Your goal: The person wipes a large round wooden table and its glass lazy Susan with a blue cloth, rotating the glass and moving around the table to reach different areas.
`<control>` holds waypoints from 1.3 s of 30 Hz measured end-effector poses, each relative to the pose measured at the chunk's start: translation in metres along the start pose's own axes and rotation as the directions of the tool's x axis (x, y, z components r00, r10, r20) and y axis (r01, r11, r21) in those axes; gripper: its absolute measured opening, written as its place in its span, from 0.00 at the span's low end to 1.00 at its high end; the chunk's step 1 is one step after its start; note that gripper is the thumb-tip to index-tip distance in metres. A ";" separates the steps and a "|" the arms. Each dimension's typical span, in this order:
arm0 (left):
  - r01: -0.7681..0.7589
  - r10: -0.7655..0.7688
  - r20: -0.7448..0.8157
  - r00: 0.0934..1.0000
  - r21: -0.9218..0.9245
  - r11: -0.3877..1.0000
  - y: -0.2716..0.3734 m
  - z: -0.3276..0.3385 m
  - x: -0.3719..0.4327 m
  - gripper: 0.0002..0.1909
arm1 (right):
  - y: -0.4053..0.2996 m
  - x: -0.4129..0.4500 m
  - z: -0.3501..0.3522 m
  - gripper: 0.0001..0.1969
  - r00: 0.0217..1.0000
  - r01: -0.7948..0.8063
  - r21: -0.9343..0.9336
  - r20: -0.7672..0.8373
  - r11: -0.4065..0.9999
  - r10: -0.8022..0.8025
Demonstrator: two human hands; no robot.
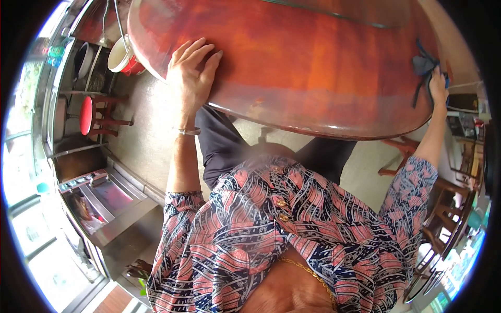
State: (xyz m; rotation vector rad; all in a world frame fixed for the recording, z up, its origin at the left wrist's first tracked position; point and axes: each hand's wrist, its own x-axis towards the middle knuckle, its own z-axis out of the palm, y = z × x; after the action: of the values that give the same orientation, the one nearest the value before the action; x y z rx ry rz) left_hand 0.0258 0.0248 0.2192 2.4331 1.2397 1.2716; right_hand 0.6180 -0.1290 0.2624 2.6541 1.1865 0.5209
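A glossy reddish-brown wooden table (297,66) with rounded ends stretches across the view before me. My left hand (191,74) lies palm down near its front left edge, fingers somewhat spread and nothing in them. At the far right end of the table, my right hand (438,88) grips a dark blue-grey cloth (424,65) with loose strips. Part of the cloth rests on the tabletop by the rim; the fingers partly hide the rest.
A glass plate (352,9) sits at the table's middle. Left of the table are a white bucket (117,54), a red-topped stool (88,115) and a stainless steel sink unit (121,211). Wooden chairs (440,223) stand at the right, and a wooden stool's legs (399,154) show under the table.
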 end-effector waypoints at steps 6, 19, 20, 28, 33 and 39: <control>-0.014 0.017 -0.048 0.999 0.058 0.998 -0.005 0.022 -0.003 0.14 | -0.066 -0.086 -0.044 0.26 0.978 0.210 0.089 0.001 0.974 -0.210; -0.025 0.036 -0.089 0.995 0.116 0.993 0.013 0.054 -0.004 0.18 | -0.203 -0.194 -0.091 0.32 0.744 0.660 0.342 -0.174 0.669 -0.646; -0.028 0.040 -0.102 0.994 0.116 0.993 0.016 0.055 -0.002 0.17 | -0.209 -0.193 -0.094 0.33 0.755 0.647 0.357 -0.169 0.674 -0.634; -0.062 0.081 -0.185 0.979 0.104 0.993 0.020 0.057 0.004 0.15 | -0.265 -0.196 -0.120 0.39 0.736 0.657 0.403 -0.160 0.637 -0.658; -0.045 0.051 -0.212 0.976 0.032 0.998 0.015 0.060 0.008 0.15 | -0.330 -0.220 -0.128 0.39 0.607 0.794 0.294 -0.358 0.532 -0.709; 0.015 -0.029 -0.210 0.977 -0.068 0.998 0.013 0.051 0.002 0.14 | -0.294 -0.234 -0.124 0.28 0.603 0.790 0.416 -0.394 0.450 -0.694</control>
State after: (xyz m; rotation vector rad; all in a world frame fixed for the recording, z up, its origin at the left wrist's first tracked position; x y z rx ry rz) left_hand 0.0720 0.0300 0.1935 2.2798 1.2474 1.5729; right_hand 0.2245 -0.1062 0.2299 2.0517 2.7177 0.2303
